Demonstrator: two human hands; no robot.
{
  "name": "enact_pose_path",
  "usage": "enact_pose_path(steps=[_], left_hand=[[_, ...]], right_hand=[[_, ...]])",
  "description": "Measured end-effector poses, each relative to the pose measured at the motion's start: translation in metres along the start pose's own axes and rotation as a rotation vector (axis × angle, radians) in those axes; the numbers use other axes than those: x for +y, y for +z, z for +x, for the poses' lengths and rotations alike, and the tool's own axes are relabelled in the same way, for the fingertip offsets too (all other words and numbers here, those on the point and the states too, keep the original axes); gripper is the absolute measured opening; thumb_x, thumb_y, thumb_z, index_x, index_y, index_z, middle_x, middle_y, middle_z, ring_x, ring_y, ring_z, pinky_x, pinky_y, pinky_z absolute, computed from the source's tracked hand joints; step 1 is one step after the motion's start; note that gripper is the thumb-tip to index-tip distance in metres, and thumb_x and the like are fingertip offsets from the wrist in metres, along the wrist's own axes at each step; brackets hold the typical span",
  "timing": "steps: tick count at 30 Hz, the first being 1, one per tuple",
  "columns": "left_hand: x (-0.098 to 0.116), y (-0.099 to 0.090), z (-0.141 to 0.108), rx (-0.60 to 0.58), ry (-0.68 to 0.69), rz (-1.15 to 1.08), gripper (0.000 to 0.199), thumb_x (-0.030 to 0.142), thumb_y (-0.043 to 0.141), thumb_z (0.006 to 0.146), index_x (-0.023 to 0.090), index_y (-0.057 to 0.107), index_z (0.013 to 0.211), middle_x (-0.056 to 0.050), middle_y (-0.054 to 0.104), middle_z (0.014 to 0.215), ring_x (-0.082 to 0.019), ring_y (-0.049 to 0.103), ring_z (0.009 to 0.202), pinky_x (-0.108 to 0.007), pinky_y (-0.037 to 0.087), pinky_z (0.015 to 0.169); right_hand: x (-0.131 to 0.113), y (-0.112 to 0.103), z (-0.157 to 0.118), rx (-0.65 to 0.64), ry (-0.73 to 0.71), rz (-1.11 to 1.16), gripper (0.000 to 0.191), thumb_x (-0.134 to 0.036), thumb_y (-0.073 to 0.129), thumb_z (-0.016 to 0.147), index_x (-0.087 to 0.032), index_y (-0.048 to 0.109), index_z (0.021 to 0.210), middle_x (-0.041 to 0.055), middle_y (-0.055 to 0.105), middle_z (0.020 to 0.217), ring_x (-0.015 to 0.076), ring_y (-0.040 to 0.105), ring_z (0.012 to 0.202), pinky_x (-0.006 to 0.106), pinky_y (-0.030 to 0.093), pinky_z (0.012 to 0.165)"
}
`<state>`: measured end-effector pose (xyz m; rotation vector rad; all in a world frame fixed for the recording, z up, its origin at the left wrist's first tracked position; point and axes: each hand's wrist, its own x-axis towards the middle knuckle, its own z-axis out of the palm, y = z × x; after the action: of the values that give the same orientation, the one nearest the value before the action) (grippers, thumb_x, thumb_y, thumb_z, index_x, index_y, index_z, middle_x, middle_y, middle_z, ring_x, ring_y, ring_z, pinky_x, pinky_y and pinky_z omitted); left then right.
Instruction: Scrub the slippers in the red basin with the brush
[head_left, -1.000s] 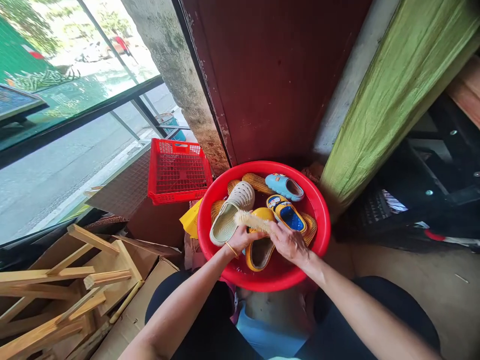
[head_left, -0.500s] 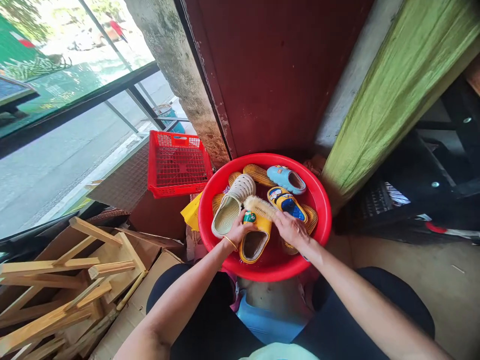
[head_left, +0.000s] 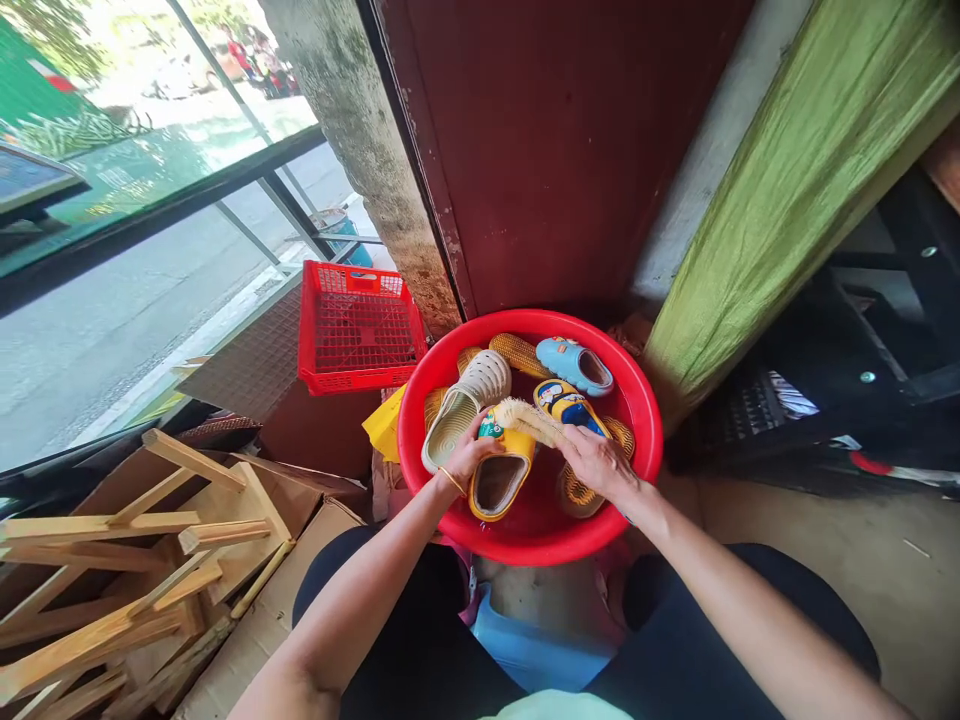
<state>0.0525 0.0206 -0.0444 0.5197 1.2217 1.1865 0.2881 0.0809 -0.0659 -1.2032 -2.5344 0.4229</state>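
My left hand (head_left: 466, 452) grips a yellow slipper (head_left: 504, 478) with a green patch, its opening facing me, over the red basin (head_left: 651, 425). In my right hand (head_left: 600, 462) is a pale-bristled brush (head_left: 525, 418), its bristles at the slipper's upper right side. Just left of the slipper lies a cream clog (head_left: 484, 380). A blue clog (head_left: 574, 364) rests at the basin's back right, and a yellow and blue slipper (head_left: 564, 402) is partly behind my right hand. Several tan soles lie around them.
A red plastic crate (head_left: 364, 335) stands behind the basin to the left. Wooden stool legs (head_left: 150, 540) and cardboard fill the lower left. A green curtain (head_left: 795, 200) hangs at right. Something blue (head_left: 532, 640) is between my knees.
The yellow slipper has shifted slightly left. The brush has tilted, its bristled end now higher against the slipper, and my right hand has moved a little right. More of a tan sole shows below it.
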Motion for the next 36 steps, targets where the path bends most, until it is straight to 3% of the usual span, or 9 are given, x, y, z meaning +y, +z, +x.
enact_pose_path(steps=[6, 12, 16, 22, 25, 28, 33, 36], left_hand=[[0.005, -0.006, 0.008, 0.075, 0.051, -0.019, 0.097, 0.02, 0.074, 0.055, 0.023, 0.047, 0.148, -0.005, 0.072, 0.106, -0.021, 0.07, 0.085, -0.031, 0.057, 0.076], [0.008, -0.004, 0.015, 0.125, 0.1, -0.031, 0.093, 0.021, 0.073, 0.056, 0.023, 0.049, 0.146, -0.004, 0.071, 0.106, -0.021, 0.07, 0.087, -0.032, 0.057, 0.079], [0.004, 0.0, 0.013, 0.09, 0.082, -0.026, 0.093, 0.02, 0.073, 0.056, 0.024, 0.048, 0.145, -0.004, 0.071, 0.108, -0.02, 0.068, 0.085, -0.03, 0.056, 0.074], [-0.013, 0.014, 0.009, 0.04, 0.044, 0.086, 0.091, 0.023, 0.074, 0.059, 0.022, 0.048, 0.146, -0.004, 0.07, 0.106, -0.019, 0.066, 0.082, -0.029, 0.055, 0.073], [-0.02, 0.022, 0.007, -0.01, 0.103, 0.216, 0.096, 0.024, 0.077, 0.059, 0.023, 0.044, 0.15, -0.005, 0.069, 0.116, -0.023, 0.066, 0.094, -0.034, 0.055, 0.085], [-0.021, 0.026, 0.004, -0.013, 0.278, 0.424, 0.102, 0.023, 0.082, 0.057, 0.022, 0.042, 0.151, -0.007, 0.066, 0.128, -0.028, 0.063, 0.112, -0.041, 0.049, 0.102], [-0.018, 0.026, 0.0, 0.018, 0.47, 0.623, 0.087, 0.03, 0.087, 0.061, 0.022, 0.051, 0.14, -0.008, 0.066, 0.125, -0.03, 0.061, 0.116, -0.042, 0.044, 0.107], [-0.02, 0.025, 0.0, 0.099, 0.494, 0.631, 0.069, 0.034, 0.086, 0.066, 0.021, 0.056, 0.127, -0.007, 0.068, 0.114, -0.029, 0.063, 0.108, -0.041, 0.046, 0.103]], right_hand=[[0.01, -0.021, -0.009, -0.063, 0.059, 0.035, 0.03, -0.035, 0.038, 0.103, -0.021, 0.064, 0.097, 0.0064, 0.072, 0.085, 0.0167, 0.061, 0.069, 0.028, 0.03, 0.059], [0.013, -0.041, -0.012, -0.159, 0.065, 0.063, 0.025, -0.037, 0.043, 0.101, -0.024, 0.065, 0.096, 0.003, 0.072, 0.078, 0.0161, 0.062, 0.065, 0.027, 0.031, 0.058], [0.003, -0.025, -0.007, -0.145, 0.047, 0.047, 0.025, -0.032, 0.042, 0.102, -0.023, 0.066, 0.103, 0.0054, 0.076, 0.091, 0.0171, 0.066, 0.076, 0.026, 0.036, 0.062], [-0.016, 0.004, 0.02, -0.063, 0.185, -0.018, 0.031, -0.031, 0.037, 0.105, -0.02, 0.065, 0.113, 0.0099, 0.076, 0.099, 0.02, 0.069, 0.084, 0.027, 0.039, 0.064], [-0.009, 0.003, 0.037, 0.008, 0.284, 0.021, 0.03, -0.033, 0.039, 0.104, -0.02, 0.065, 0.112, 0.0107, 0.076, 0.1, 0.0217, 0.07, 0.087, 0.028, 0.041, 0.068], [0.002, -0.004, 0.046, 0.102, 0.38, 0.1, 0.031, -0.037, 0.041, 0.103, -0.019, 0.063, 0.114, 0.012, 0.076, 0.104, 0.0244, 0.07, 0.092, 0.03, 0.045, 0.073], [-0.008, -0.009, 0.038, 0.216, 0.226, 0.239, 0.039, -0.038, 0.037, 0.104, -0.019, 0.057, 0.131, 0.0142, 0.071, 0.128, 0.0258, 0.066, 0.115, 0.034, 0.05, 0.092], [-0.032, -0.005, 0.024, 0.171, 0.075, 0.215, 0.043, -0.034, 0.036, 0.104, -0.018, 0.056, 0.139, 0.0142, 0.069, 0.13, 0.0251, 0.065, 0.116, 0.034, 0.052, 0.093]])
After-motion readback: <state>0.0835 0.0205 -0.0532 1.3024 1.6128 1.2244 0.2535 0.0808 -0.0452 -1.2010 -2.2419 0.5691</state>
